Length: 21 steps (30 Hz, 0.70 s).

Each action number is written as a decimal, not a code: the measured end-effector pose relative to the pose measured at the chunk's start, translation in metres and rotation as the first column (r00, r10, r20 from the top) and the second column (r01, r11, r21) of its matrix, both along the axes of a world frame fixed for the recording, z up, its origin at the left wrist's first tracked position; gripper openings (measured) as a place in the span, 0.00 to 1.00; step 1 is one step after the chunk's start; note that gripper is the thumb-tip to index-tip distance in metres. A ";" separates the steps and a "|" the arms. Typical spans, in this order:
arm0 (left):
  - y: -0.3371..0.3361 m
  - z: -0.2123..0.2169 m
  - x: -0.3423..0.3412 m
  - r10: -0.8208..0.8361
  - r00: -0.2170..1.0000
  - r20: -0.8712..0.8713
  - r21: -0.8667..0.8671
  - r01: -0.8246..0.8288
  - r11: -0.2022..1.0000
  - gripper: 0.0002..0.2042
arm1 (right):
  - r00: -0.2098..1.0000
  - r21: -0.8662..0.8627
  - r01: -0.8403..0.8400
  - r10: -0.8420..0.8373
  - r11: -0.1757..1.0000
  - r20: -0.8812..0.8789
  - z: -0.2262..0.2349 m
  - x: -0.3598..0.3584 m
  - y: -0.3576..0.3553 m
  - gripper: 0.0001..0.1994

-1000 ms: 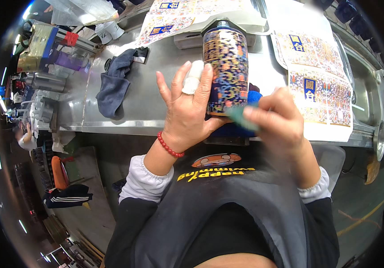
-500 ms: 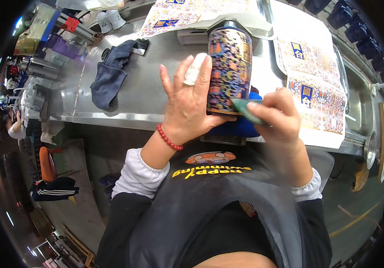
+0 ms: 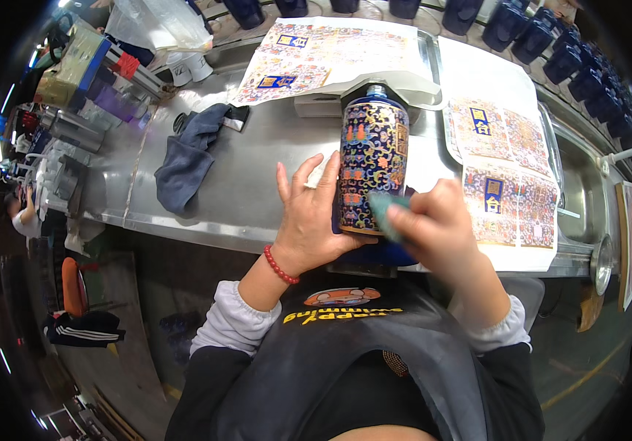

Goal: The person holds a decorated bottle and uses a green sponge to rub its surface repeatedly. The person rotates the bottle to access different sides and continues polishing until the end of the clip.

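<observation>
Since half a second ago, my right hand (image 3: pixel 433 220) has slid lower and leftward across the front of the tall blue ceramic bottle covered in a multicoloured floral decal (image 3: pixel 372 165), while my left hand (image 3: pixel 314 220) keeps its brace on the bottle's left side. That left hand stands palm toward the bottle, wrist bent up from the lower edge of the view, its fingers (image 3: pixel 328 176) spread apart and pressed flat against the patterned wall rather than wrapped around it; a red bead bracelet (image 3: pixel 280 266) circles the wrist. My right hand comes in from the lower right, blurred, knuckles up, its fingers closed together on a small teal-green pad (image 3: pixel 380 213) that lies against the bottle's lower front. The bottle stands upright near the front edge of the grey stainless-steel counter (image 3: pixel 257 184), its base resting on a dark blue support (image 3: pixel 386 253) just above my chest. Behind the bottle lies a white tray (image 3: pixel 404 87). Printed decal sheets in blue, orange and cream (image 3: pixel 507 176) lie just to the right of the bottle, and more such sheets (image 3: pixel 316 55) are spread farther back. A crumpled dark blue-grey cloth (image 3: pixel 187 158) rests on the counter well to the left. Rows of plain dark blue bottles (image 3: pixel 551 37) line the far right edge.
</observation>
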<state>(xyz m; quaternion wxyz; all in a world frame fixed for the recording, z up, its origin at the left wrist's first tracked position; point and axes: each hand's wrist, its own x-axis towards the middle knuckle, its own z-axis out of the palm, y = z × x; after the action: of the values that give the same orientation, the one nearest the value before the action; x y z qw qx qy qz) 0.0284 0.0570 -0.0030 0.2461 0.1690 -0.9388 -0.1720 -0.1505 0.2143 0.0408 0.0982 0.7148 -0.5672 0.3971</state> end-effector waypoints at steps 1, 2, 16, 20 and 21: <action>-0.001 0.002 0.001 0.003 1.000 0.011 -0.054 -0.003 0.999 0.61 | 0.981 0.089 -0.193 0.193 0.977 0.011 0.001 0.001 0.001 0.16; -0.002 0.004 0.002 0.005 1.000 0.028 -0.095 -0.003 0.995 0.61 | 0.945 0.133 -0.315 0.298 0.940 0.136 -0.001 0.002 0.002 0.16; -0.001 -0.005 0.001 -0.001 1.000 -0.023 -0.062 -0.001 0.998 0.64 | 0.973 0.108 -0.218 0.209 0.970 0.094 -0.006 0.014 0.013 0.15; 0.002 -0.010 0.004 0.009 1.000 -0.020 -0.073 -0.011 0.997 0.65 | 0.983 0.067 -0.100 0.089 0.993 0.158 -0.006 0.011 0.015 0.18; 0.004 -0.012 0.004 0.023 0.999 -0.025 -0.063 -0.025 0.998 0.64 | 0.995 0.090 0.054 -0.062 0.994 0.079 -0.005 0.009 0.015 0.19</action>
<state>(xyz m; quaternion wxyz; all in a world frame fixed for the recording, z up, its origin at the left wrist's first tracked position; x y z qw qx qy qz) 0.0326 0.0610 -0.0152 0.2647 0.1702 -0.9386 -0.1412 -0.1418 0.2292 0.0354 0.0548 0.6848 -0.6083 0.3976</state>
